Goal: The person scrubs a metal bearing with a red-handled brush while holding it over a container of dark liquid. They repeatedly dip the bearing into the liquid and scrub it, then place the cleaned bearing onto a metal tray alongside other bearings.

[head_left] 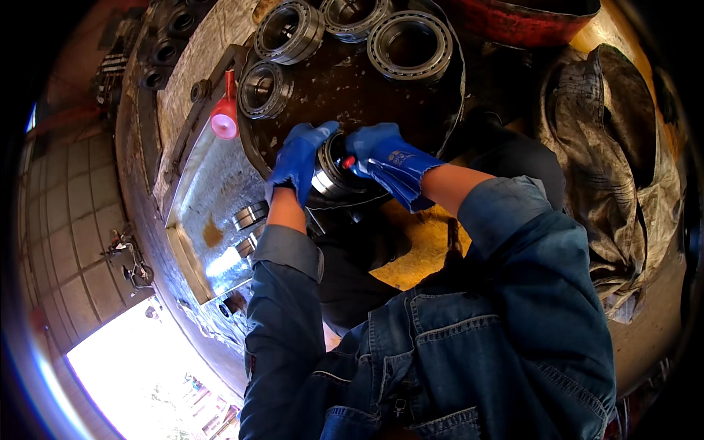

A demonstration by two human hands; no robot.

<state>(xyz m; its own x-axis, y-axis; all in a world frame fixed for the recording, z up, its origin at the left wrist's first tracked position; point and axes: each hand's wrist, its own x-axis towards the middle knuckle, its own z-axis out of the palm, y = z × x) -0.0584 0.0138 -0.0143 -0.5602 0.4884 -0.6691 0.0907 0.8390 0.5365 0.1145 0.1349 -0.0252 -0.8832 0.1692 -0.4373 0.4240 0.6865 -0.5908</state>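
A shiny steel roller bearing (328, 178) stands tilted at the near rim of a wide, round, dark basin (337, 103). My left hand (301, 158), in a blue rubber glove, is closed round the bearing's left side. At its right side my right hand (389, 158), gloved in the same blue, closes on a small tool with a red end (349, 161). The tool's other part is hidden inside the bearing and by my fingers, so its kind does not show. Farther off in the basin sit more bearings, among them a large bearing (409, 45) and a smaller bearing (265, 89).
Left of the basin, a red funnel-shaped object (224, 121) lies by a shallow metal tray (202, 198) with bearing rings (251, 215) along its right side. A red drum (528, 22) stands at the far right, and a crumpled, stained tarp (587, 169) nearer.
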